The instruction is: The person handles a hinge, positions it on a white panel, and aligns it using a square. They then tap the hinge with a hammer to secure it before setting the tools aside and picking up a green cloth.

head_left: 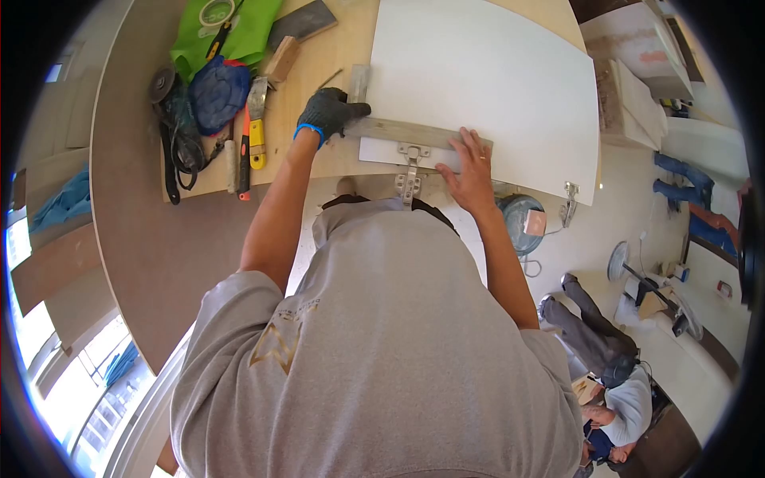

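A white panel lies on the table, with an L-shaped square laid across its near part. My left hand, in a dark glove with a blue cuff, is closed around the square near its corner. Bare and wearing a ring, my right hand grips the other end, fingers over the square and thumb at the panel's near edge. Between my hands a metal cabinet hinge is on the panel's edge and sticks out toward me. A second hinge shows at the panel's right corner.
Left on the table are an angle grinder, a blue cloth-like bundle, a yellow-handled scraper, a wood block and a green bag. A round bucket stands below. Another person is at lower right, near a fan.
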Available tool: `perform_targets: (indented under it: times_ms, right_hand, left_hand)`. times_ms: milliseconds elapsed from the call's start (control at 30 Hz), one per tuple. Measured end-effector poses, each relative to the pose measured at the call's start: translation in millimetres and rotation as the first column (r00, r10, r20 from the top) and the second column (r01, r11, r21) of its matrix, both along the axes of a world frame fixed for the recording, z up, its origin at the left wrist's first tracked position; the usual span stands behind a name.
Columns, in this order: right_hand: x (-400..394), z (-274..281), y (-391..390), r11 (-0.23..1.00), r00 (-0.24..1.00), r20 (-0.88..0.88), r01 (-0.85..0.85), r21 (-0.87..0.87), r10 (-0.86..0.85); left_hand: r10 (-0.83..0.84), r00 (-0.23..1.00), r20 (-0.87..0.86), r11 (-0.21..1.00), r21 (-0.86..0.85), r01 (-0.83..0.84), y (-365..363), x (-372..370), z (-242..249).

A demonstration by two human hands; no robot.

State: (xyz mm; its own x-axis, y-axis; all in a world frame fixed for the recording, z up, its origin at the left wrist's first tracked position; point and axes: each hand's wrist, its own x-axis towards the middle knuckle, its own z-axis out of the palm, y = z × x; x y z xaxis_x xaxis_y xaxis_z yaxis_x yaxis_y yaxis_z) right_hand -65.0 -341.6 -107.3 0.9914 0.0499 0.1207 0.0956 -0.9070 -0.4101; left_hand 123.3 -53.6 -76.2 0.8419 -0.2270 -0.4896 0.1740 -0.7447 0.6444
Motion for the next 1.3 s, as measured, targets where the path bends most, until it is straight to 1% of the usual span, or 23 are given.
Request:
perform_targets:
  times_ms: [67, 167, 200, 267, 367, 467, 567, 667, 767, 867, 967, 1067, 1200, 1300]
  right_hand:
    - [2.7, 0.8, -1.0, 1.0, 1.0, -0.01, -0.011, 0.01, 0.011]
    - [3.1, 1.6, 1.0, 1.0, 1.0, -0.023, -0.012, -0.01, 0.012]
    - [2.6, 1.3, 1.4, 1.0, 1.0, -0.026, -0.01, -0.024, 0.01]
    - [1.4, 2.1, 0.4, 1.0, 1.0, -0.027, -0.013, -0.025, 0.012]
    - [0.0, 0.9, -2.4, 0.999, 0.999, -0.031, -0.025, -0.044, 0.024]
    - [-1.6, 0.7, -2.0, 0.998, 0.999, -0.031, -0.032, -0.055, 0.031]
    - [-3.8, -3.7, -1.6, 0.996, 0.999, -0.017, -0.031, -0.082, 0.03]
    - [-3.4, -4.0, -2.3, 0.994, 0.999, -0.011, -0.038, -0.099, 0.037]
    - [-4.6, -1.6, -4.4, 0.994, 0.998, -0.005, -0.058, -0.096, 0.058]
    - [-4.4, -1.9, -5.4, 0.992, 0.997, 0.006, -0.072, -0.107, 0.073]
    - [-3.6, -3.8, -6.2, 0.99, 0.997, 0.001, -0.077, -0.118, 0.077]
    - [-3.8, -3.9, -7.0, 0.99, 0.996, 0.009, -0.082, -0.11, 0.084]
    - [-0.8, -1.7, -4.3, 0.994, 0.998, 0.007, -0.065, -0.087, 0.066]
    - [2.7, 2.3, -0.3, 0.997, 0.999, -0.037, -0.036, -0.075, 0.033]
  left_hand:
    - [0.003, 1.0, 0.026, 1.0, 0.01, -0.003, 1.9, 0.9, -6.8]
    - [0.03, 0.999, -0.041, 1.0, 0.004, -0.03, 0.3, -5.4, 6.3]
    - [-0.026, 0.998, 0.056, 0.998, 0.066, 0.022, -0.5, -5.3, 3.4]
    - [-0.148, 0.96, 0.238, 0.975, 0.196, 0.102, -3.1, -5.4, -3.7]
    - [-0.216, 0.95, 0.225, 0.953, 0.26, 0.155, -5.5, -5.5, 3.1]
    - [-0.195, 0.967, 0.167, 0.951, 0.273, 0.145, -7.9, -10.9, 8.6]
    - [-0.163, 0.951, 0.263, 0.971, 0.213, 0.108, -6.4, -16.9, 5.8]
    - [-0.121, 0.928, 0.352, 0.981, 0.186, 0.057, -6.2, -17.0, -16.4]
    - [-0.054, 0.963, 0.263, 0.995, 0.097, 0.029, -4.6, -17.5, -13.5]
    - [-0.006, 0.992, 0.126, 1.0, -0.006, 0.007, 1.9, -12.7, -12.7]
    - [-0.018, 0.991, 0.13, 1.0, -0.014, 0.02, 0.8, -15.1, -10.1]
    - [-0.154, 0.955, 0.254, 0.977, 0.181, 0.11, -10.8, -28.1, -1.5]
    - [-0.136, 0.967, 0.217, 0.98, 0.173, 0.099, -16.5, -29.9, 2.9]
    - [-0.15, 0.956, 0.25, 0.979, 0.171, 0.109, -15.9, -29.1, -2.9]
